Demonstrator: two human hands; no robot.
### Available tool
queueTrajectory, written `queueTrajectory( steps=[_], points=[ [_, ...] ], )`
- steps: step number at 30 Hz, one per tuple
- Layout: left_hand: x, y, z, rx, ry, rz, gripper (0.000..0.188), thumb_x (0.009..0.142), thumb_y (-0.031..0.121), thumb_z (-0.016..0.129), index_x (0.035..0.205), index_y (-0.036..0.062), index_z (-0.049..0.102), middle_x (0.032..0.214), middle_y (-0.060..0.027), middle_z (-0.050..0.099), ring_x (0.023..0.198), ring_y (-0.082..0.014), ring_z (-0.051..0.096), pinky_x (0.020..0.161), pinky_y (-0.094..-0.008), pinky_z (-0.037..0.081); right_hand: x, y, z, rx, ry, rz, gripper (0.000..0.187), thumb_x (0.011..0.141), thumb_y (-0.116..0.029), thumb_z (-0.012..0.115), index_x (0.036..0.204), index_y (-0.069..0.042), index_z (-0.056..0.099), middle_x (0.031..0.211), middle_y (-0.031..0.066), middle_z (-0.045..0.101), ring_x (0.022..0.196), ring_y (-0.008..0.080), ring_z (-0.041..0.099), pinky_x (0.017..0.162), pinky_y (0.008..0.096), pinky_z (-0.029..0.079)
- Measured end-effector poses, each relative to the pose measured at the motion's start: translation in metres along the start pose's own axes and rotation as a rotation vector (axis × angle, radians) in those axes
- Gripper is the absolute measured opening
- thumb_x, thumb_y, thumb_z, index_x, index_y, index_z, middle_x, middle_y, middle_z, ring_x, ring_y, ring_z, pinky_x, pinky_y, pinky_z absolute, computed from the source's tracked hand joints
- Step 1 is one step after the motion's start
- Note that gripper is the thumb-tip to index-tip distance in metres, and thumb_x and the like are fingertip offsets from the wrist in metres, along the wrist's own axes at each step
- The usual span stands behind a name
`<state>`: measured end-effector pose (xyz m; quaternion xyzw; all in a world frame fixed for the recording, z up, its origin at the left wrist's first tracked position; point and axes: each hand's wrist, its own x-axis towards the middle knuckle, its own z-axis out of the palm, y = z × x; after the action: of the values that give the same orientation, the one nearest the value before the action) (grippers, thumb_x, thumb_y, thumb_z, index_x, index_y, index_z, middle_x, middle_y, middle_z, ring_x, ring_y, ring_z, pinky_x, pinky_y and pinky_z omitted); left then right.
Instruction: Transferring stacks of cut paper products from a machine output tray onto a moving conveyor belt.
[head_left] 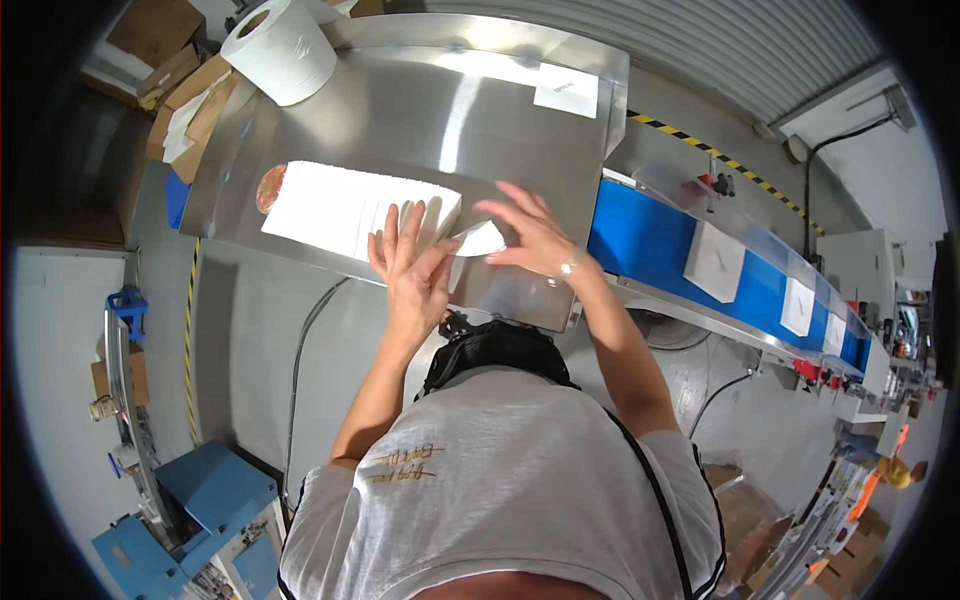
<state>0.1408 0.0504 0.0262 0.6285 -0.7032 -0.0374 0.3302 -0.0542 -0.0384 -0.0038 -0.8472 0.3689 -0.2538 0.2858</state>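
A long stack of thin white sheets or bags (330, 212) lies on the steel table (400, 120) in front of me. My left hand (408, 275) rests on its right end, fingers stretched flat over the top. A white corner or flap (482, 238) sticks out from that end, between my two hands. My right hand (535, 235) is beside this flap with fingers and thumb apart; its fingertips are smeared by motion. A round, red-patterned thing (270, 189) shows at the stack's left end, partly covered.
A large white roll (290, 60) stands at the table's far left, near open cardboard boxes (195, 115). One white packet (566, 90) lies at the far right corner. To the right, a blue conveyor belt (650, 235) carries several white packets (715, 262).
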Motion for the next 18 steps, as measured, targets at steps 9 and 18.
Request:
queueTrajectory(
  steps=[9, 18],
  points=[
    [-0.001, -0.018, -0.003, 0.086, 0.072, -0.074, 0.036, 0.079, 0.009, 0.065, 0.115, 0.0085, 0.061, 0.134, -0.0154, 0.044, 0.129, -0.0362, 0.034, 0.107, -0.0502, 0.018, -0.056, 0.063, -0.027, 0.599, 0.355, 0.658, 0.038, 0.085, -0.029, 0.066, 0.105, 0.002, 0.056, 0.091, 0.0089, 0.064, 0.083, 0.0137, 0.059, 0.076, 0.0305, 0.049],
    [0.0, -0.014, 0.003, 0.055, 0.146, -0.087, 0.027, 0.076, 0.001, 0.064, 0.101, 0.0099, 0.068, 0.131, -0.012, 0.048, 0.128, -0.0355, 0.036, 0.108, -0.0513, 0.016, -0.106, 0.097, -0.073, -0.782, 0.585, 0.728, 0.056, 0.072, -0.036, 0.074, 0.115, -0.004, 0.055, 0.117, 0.0184, 0.056, 0.1, 0.0348, 0.056, 0.086, 0.0425, 0.044]
  ],
)
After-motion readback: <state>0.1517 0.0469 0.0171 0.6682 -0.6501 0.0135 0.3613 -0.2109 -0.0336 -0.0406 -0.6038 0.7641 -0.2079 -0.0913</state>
